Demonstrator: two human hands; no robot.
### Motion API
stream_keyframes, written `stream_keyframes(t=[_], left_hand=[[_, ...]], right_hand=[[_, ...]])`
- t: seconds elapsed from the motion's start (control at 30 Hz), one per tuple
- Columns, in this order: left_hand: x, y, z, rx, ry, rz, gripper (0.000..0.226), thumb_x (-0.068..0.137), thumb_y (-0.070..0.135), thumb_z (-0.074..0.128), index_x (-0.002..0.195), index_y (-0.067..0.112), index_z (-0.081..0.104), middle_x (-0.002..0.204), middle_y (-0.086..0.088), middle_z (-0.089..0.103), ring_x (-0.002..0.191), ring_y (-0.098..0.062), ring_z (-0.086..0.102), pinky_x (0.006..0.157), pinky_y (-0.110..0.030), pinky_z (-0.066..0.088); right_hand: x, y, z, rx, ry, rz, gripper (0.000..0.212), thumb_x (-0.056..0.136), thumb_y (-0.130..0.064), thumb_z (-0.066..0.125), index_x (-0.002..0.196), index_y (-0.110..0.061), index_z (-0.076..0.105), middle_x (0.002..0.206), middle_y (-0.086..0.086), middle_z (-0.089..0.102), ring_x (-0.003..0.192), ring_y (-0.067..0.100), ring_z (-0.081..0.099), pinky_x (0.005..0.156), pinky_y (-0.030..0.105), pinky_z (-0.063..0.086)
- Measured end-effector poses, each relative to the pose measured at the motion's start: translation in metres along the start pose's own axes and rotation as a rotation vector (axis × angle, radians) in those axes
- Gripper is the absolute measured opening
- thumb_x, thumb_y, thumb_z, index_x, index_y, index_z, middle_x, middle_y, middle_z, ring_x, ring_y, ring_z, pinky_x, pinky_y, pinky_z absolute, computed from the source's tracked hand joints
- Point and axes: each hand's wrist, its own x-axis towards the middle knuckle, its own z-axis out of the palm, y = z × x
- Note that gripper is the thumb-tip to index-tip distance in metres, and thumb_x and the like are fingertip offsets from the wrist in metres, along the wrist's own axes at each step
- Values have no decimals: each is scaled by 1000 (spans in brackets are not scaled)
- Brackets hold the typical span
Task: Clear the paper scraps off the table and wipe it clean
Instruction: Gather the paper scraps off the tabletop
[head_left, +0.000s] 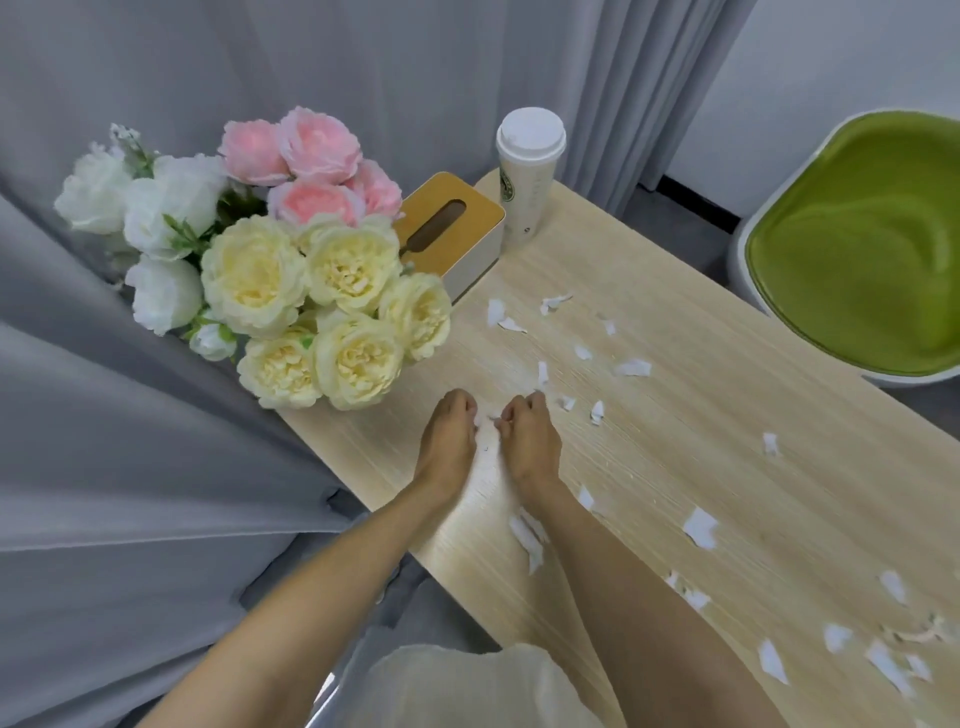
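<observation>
Several torn white paper scraps (700, 527) lie scattered over the light wooden table (675, 467), from its middle to the near right corner. Both my hands rest on the table side by side, just in front of the flowers. The fingers of my left hand (447, 441) are curled down against the wood, and nothing shows in them. My right hand (531, 441) has its fingertips pinched on a tiny white scrap (492, 418) between the two hands. A longer scrap (527, 540) lies between my forearms.
A bouquet of white, cream and pink flowers (291, 270) overhangs the table's left side. Behind it stand a tissue box with a wooden lid (457, 234) and a white lidded paper cup (529, 171). A green-seated chair (857, 244) is on the right, grey curtains on the left.
</observation>
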Motion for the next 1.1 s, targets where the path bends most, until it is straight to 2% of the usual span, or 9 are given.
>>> stream_keyframes(t=[0.1, 0.27, 0.4, 0.57, 0.7, 0.8, 0.87, 1.0, 1.1], left_hand=[[25, 26, 9, -112, 8, -61, 15, 92, 3, 43, 84, 15, 48, 87, -2, 54, 76, -16, 48, 64, -22, 37], [77, 53, 28, -119, 82, -42, 30, 99, 10, 44, 127, 11, 52, 110, -1, 56, 97, -14, 52, 82, -24, 42], [117, 53, 38, 58, 153, -49, 17, 94, 10, 54, 103, 8, 68, 111, -7, 58, 107, -23, 51, 82, -38, 47], [143, 46, 50, 117, 102, -72, 12, 89, 8, 62, 86, 7, 74, 143, -3, 43, 129, -21, 36, 99, -33, 38], [146, 43, 53, 159, 57, -8, 16, 92, 2, 53, 95, 6, 68, 108, -7, 63, 104, -23, 48, 81, -32, 45], [139, 41, 54, 164, 59, 100, 17, 88, -7, 50, 87, 5, 62, 88, -7, 60, 88, -24, 51, 68, -38, 46], [137, 41, 54, 103, 53, 123, 18, 87, -9, 49, 84, 7, 56, 83, -6, 56, 82, -22, 50, 65, -35, 43], [136, 48, 49, -133, 88, -24, 18, 91, -4, 54, 102, 10, 53, 100, -1, 53, 84, -12, 49, 70, -14, 40], [142, 53, 45, -196, 105, -190, 42, 91, -4, 55, 129, 11, 44, 120, 1, 40, 89, -12, 51, 81, -14, 38]], right_hand=[[15, 12, -18, 0, 129, 7, 8, 90, -11, 57, 87, -5, 53, 112, 9, 46, 84, 23, 53, 61, 41, 50], [56, 21, -29, 92, 95, 10, 3, 90, -7, 57, 90, -4, 56, 116, 8, 46, 98, 25, 50, 74, 40, 50], [69, 25, -16, 60, -66, -68, 8, 87, -1, 54, 92, -4, 58, 104, 12, 50, 92, 28, 50, 71, 35, 42], [83, 36, -21, 186, -53, -11, 28, 73, 15, 44, 76, -8, 59, 81, 3, 55, 73, 18, 52, 62, 33, 42], [111, 45, -41, 302, 87, 95, 30, 82, 12, 40, 82, -10, 61, 88, 4, 61, 83, 16, 56, 72, 28, 46], [143, 45, -59, 286, 132, 92, 29, 88, 9, 40, 98, -5, 64, 100, 7, 61, 88, 13, 55, 70, 14, 40], [167, 40, -66, 238, 97, 61, 34, 87, 10, 41, 110, -4, 62, 107, 10, 60, 95, 16, 55, 73, 15, 36], [199, 38, -58, 125, -27, -10, 41, 87, 9, 46, 124, -5, 56, 118, 15, 54, 108, 25, 54, 82, 24, 40], [207, 41, -50, 65, -72, -25, 26, 87, 9, 47, 105, 0, 64, 113, 18, 52, 98, 27, 57, 80, 28, 48]])
